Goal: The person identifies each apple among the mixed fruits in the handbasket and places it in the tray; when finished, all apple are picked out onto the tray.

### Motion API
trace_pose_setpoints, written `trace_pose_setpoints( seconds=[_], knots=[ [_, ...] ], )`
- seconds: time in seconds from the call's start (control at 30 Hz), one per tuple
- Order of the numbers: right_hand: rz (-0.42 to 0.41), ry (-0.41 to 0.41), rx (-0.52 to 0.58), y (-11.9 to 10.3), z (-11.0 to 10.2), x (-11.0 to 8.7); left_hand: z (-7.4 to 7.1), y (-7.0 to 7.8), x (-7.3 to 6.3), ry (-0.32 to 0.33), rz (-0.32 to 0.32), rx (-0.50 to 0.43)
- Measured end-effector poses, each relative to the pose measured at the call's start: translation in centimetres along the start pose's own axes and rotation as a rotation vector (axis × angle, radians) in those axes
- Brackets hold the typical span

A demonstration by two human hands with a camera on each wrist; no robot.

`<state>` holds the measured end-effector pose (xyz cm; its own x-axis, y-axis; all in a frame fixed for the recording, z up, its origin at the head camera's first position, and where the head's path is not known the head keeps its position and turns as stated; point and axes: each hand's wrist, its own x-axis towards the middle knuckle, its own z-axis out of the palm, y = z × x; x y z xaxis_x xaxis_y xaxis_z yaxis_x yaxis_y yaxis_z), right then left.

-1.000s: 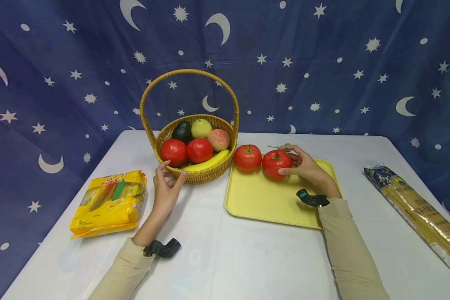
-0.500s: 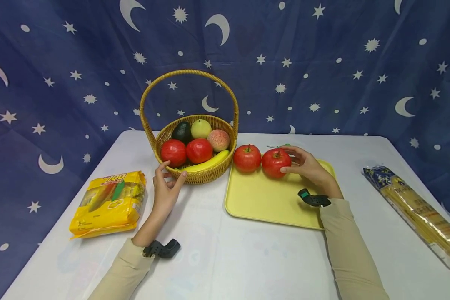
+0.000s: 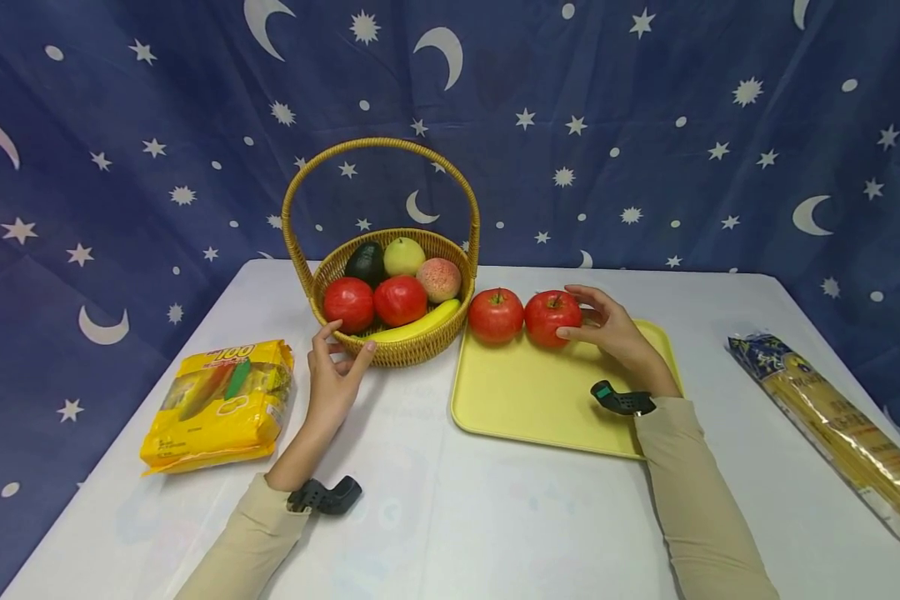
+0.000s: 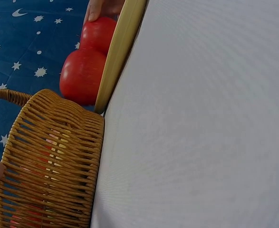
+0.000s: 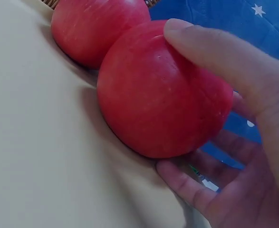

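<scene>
My right hand [image 3: 607,329] curls its thumb and fingers round a red apple [image 3: 552,318] at the back of a yellow tray [image 3: 540,408]. In the right wrist view the thumb lies on the apple [image 5: 163,95] and the fingers reach under its far side. A second red apple [image 3: 496,316] sits against it on the left. With thumb and fingers at the front left rim, my left hand [image 3: 333,375] holds a wicker basket [image 3: 405,353]. Inside are an avocado [image 3: 365,264], a banana [image 3: 420,325], a peach [image 3: 439,280], a pale green fruit [image 3: 403,257] and two red fruits.
A yellow snack bag [image 3: 217,408] lies left of the left forearm. At the right edge of the white table lies a long pack of spaghetti [image 3: 832,425]. A dark blue curtain [image 3: 645,133] with moons and stars hangs behind.
My right hand has shifted the apple slightly toward the back of the tray. The small green and metal thing behind it is now hidden in the head view. The left hand stays put.
</scene>
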<state>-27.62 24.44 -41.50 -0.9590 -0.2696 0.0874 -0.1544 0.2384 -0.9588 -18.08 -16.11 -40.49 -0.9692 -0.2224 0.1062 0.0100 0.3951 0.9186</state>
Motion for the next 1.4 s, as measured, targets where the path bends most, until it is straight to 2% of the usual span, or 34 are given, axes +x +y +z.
trace_pose_setpoints(
  seconds=[0.33,0.9,1.0,1.13,1.27,1.4],
  knots=[
    [-0.005,-0.025,-0.019,-0.6,0.2,0.1,0.0,0.0,0.0,-0.005,-0.005,0.001],
    [-0.018,0.040,-0.030,-2.3,0.1,-0.3,0.0,0.1,0.0,-0.004,-0.002,0.001],
    [-0.066,0.038,-0.074,-2.8,0.0,-0.4,-0.1,0.1,0.0,-0.005,0.000,0.002],
    [-0.173,0.033,-0.132,-3.9,-0.2,-0.5,0.0,0.1,0.0,-0.003,0.003,0.003],
    [-0.249,0.009,-0.133,-5.1,-0.4,-0.7,0.0,0.1,0.0,-0.005,-0.002,0.002],
    [-0.280,-0.025,-0.129,-6.0,-0.3,-0.9,-0.1,0.1,0.0,-0.005,-0.005,0.004]
  ],
)
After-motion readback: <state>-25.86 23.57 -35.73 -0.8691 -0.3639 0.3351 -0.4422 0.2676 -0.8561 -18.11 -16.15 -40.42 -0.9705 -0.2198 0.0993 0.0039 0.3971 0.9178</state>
